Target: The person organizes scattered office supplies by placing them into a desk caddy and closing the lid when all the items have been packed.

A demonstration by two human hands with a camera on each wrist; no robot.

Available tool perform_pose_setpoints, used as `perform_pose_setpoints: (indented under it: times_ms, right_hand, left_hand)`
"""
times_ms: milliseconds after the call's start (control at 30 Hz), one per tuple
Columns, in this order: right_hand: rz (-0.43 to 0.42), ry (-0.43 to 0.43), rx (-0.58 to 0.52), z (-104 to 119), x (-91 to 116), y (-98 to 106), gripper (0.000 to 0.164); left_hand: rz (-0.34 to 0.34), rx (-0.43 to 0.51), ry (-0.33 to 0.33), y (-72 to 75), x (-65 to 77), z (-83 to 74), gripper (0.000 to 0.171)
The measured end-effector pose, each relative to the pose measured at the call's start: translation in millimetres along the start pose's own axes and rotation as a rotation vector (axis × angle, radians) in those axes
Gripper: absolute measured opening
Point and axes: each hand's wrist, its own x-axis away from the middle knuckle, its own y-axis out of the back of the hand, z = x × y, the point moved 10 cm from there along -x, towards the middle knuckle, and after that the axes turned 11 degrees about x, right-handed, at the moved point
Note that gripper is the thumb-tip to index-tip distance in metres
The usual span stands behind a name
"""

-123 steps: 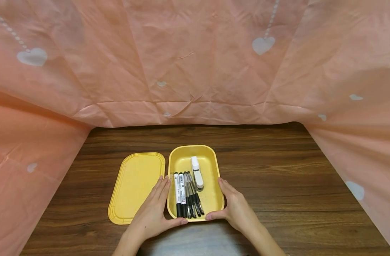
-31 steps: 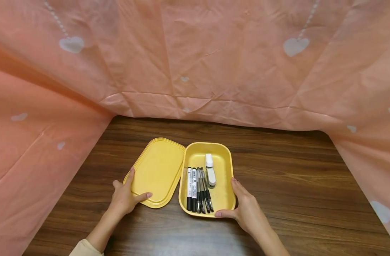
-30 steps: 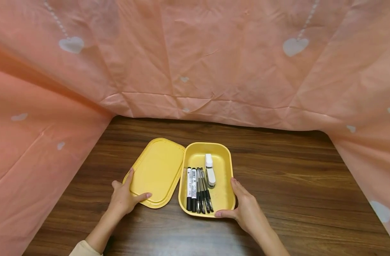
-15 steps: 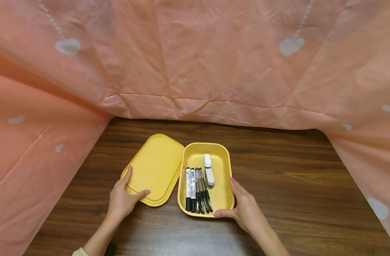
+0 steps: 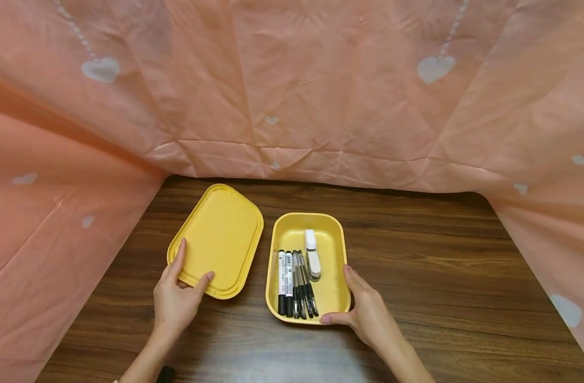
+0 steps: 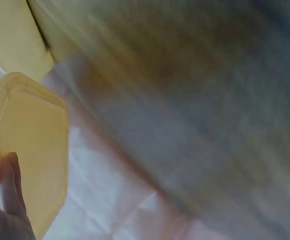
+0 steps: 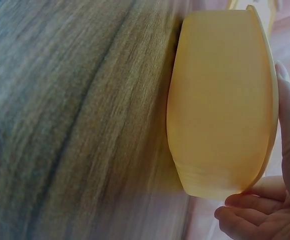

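Observation:
My left hand [image 5: 177, 298] grips the near left corner of a yellow lid [image 5: 220, 239], thumb on top. The lid is tilted and apart from the box; the left wrist view shows fingers at its edge [image 6: 55, 145]. My right hand [image 5: 368, 303] holds the near right corner of a yellow box [image 5: 337, 255], thumb at the near rim and fingers along the right wall. In the right wrist view, the box's outer wall [image 7: 220, 100] stands beside the hand. Inside lie two white markers [image 5: 285, 279], several black pens [image 5: 303, 290] and a long white item with a rounded end [image 5: 313, 258].
A brown wood-grain table [image 5: 416, 255] carries the box. Pink cloth [image 5: 292, 96] with white hearts hangs at the back and both sides. A small dark object [image 5: 165, 374] shows beside my left forearm.
My left hand has gone from the box to the lid, then moved it left and away, so a gap now parts lid and box. The right hand stays on the box.

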Motion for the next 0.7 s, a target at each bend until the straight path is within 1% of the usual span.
perform_pose_setpoints:
  times_ms: [100,200,300,367,467,533,600,700]
  right_hand:
    - [0.009,-0.003,0.004,0,0,0,0.114]
    - [0.023,-0.004,0.010,0,-1,-1,0.114]
    - [0.019,-0.002,0.014,0,-1,2,0.111]
    - [-0.008,0.001,0.013,0,-2,7,0.108]
    - [-0.082,0.020,0.009,2,-5,22,0.102]
    - [-0.128,0.040,0.001,5,-8,32,0.098]
    - [-0.156,0.062,-0.008,9,-11,39,0.095]
    - [-0.166,0.078,-0.022,14,-16,46,0.095]
  left_hand:
    - [-0.037,-0.013,-0.147,2.5,3.7,-21.6,0.094]
    - [-0.052,-0.028,-0.307,2.8,8.5,-47.0,0.096]
    - [-0.037,-0.023,-0.459,-1.8,14.0,-71.8,0.099]
    - [-0.013,-0.019,-0.533,-7.6,18.5,-84.8,0.103]
    - [0.008,-0.001,-0.571,-15.7,23.4,-96.1,0.112]
    - [-0.001,-0.009,-0.583,-19.4,26.2,-101.4,0.110]
    - [-0.012,-0.016,-0.599,-22.3,28.0,-106.1,0.104]
    - [-0.020,-0.042,-0.635,-26.6,29.9,-112.9,0.084]
